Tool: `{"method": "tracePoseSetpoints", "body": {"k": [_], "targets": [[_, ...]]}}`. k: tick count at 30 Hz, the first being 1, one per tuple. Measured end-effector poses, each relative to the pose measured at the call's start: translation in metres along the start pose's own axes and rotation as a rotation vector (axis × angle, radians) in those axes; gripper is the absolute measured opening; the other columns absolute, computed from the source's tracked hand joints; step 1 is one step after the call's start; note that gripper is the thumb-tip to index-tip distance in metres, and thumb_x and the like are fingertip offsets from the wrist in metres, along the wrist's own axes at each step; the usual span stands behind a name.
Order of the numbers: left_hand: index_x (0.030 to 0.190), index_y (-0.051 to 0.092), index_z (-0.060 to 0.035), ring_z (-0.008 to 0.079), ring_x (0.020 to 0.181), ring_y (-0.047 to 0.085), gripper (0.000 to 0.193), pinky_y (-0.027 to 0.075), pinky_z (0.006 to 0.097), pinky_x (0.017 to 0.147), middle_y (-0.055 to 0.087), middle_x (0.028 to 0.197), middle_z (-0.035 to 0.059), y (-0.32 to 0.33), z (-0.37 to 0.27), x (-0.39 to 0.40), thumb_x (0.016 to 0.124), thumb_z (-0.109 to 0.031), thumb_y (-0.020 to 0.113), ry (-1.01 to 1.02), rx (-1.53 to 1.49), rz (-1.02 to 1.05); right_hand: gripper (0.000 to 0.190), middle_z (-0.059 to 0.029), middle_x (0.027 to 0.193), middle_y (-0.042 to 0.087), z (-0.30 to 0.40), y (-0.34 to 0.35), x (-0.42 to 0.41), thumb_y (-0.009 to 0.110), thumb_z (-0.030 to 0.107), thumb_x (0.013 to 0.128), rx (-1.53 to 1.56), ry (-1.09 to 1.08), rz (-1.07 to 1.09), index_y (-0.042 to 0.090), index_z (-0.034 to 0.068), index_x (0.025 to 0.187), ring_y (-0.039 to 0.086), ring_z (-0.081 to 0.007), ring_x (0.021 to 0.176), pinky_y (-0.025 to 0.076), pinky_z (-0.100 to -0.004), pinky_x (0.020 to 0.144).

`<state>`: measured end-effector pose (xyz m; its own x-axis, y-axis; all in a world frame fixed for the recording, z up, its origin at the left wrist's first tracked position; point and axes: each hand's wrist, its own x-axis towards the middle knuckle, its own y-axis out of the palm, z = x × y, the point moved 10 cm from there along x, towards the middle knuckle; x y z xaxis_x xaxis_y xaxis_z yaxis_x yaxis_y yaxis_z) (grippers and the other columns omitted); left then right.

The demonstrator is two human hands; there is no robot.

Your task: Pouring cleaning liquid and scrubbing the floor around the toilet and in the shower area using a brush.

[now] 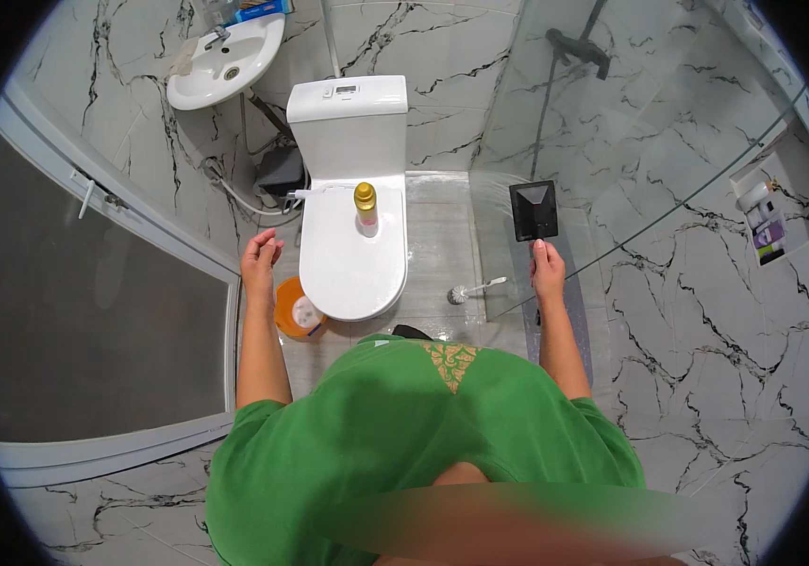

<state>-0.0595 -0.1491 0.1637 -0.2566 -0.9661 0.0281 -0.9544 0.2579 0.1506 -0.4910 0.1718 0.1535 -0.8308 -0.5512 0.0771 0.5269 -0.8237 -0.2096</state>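
Observation:
My right hand [547, 272] grips the handle of a black rectangular shower head [534, 211], beside the glass panel. Fine water jets spray from its left side towards the toilet. My left hand [260, 260] hangs to the left of the toilet, fingers loosely bent, holding nothing. Between my hands is a white toilet [355, 276] with its lid down. A gold-capped bottle [366, 209] stands on the lid, and a white object, perhaps a brush, lies behind it. An orange bucket [284, 311] with foamy contents sits on the floor below my left hand.
A toilet brush [458, 294] lies on the wet tiled floor near the glass shower panel [680, 205]. A washbasin [256, 49] is at the upper left, above a dark grey bin [281, 170]. A framed door [231, 339] stands left, and a wall niche [765, 219] holds toiletries at right.

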Motion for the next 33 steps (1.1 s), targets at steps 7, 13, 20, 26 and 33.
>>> {"method": "tracePoseSetpoints", "body": {"k": [7, 13, 20, 26, 33], "targets": [[0.104, 0.052, -0.0033, 0.0117, 0.085, 0.053, 0.022, 0.041, 0.0245, 0.079, 0.053, 0.100, 0.0030, 0.010, 0.001, 0.002, 0.083, -0.011, 0.048, -0.010, 0.005, 0.015, 0.031, 0.0035, 0.050, 0.040, 0.038, 0.035, 0.006, 0.047, 0.032, 0.085, 0.039, 0.011, 0.176, 0.058, 0.003, 0.082, 0.036, -0.0047, 0.044, 0.028, -0.0212, 0.041], [0.104, 0.052, -0.0030, 0.0116, 0.085, 0.053, 0.022, 0.041, 0.0246, 0.078, 0.053, 0.102, 0.0041, 0.009, -0.011, 0.007, 0.083, -0.010, 0.048, 0.022, -0.002, 0.007, 0.035, 0.0001, 0.052, 0.043, 0.068, 0.060, 0.024, 0.045, 0.036, 0.085, -0.059, -0.037, 0.202, 0.056, 0.003, 0.080, 0.041, -0.0077, 0.049, 0.032, -0.0245, 0.046], [0.104, 0.053, -0.0030, 0.0114, 0.085, 0.053, 0.022, 0.042, 0.0241, 0.077, 0.054, 0.102, 0.0042, -0.005, -0.014, 0.006, 0.084, -0.011, 0.048, 0.036, -0.008, -0.010, 0.038, -0.0091, 0.057, 0.050, 0.086, 0.076, 0.041, 0.045, 0.038, 0.084, -0.288, -0.139, 0.195, 0.054, 0.001, 0.079, 0.047, -0.0173, 0.052, 0.037, -0.0311, 0.051], [0.104, 0.052, -0.0037, 0.0110, 0.085, 0.053, 0.022, 0.042, 0.0236, 0.076, 0.054, 0.103, 0.0032, -0.021, -0.006, 0.008, 0.084, -0.011, 0.047, 0.026, -0.015, -0.018, 0.039, -0.0169, 0.068, 0.054, 0.093, 0.080, 0.045, 0.043, 0.040, 0.084, -0.432, -0.181, 0.200, 0.053, 0.002, 0.084, 0.052, -0.0303, 0.065, 0.039, -0.0360, 0.059], [0.103, 0.053, -0.0037, 0.0105, 0.083, 0.053, 0.022, 0.042, 0.0227, 0.075, 0.054, 0.099, 0.0022, -0.029, 0.002, 0.013, 0.084, -0.011, 0.048, 0.007, -0.032, -0.023, 0.039, -0.0162, 0.069, 0.055, 0.077, 0.064, 0.050, 0.045, 0.041, 0.083, -0.472, -0.162, 0.057, 0.055, 0.004, 0.085, 0.052, -0.0280, 0.064, 0.039, -0.0344, 0.059]]}}
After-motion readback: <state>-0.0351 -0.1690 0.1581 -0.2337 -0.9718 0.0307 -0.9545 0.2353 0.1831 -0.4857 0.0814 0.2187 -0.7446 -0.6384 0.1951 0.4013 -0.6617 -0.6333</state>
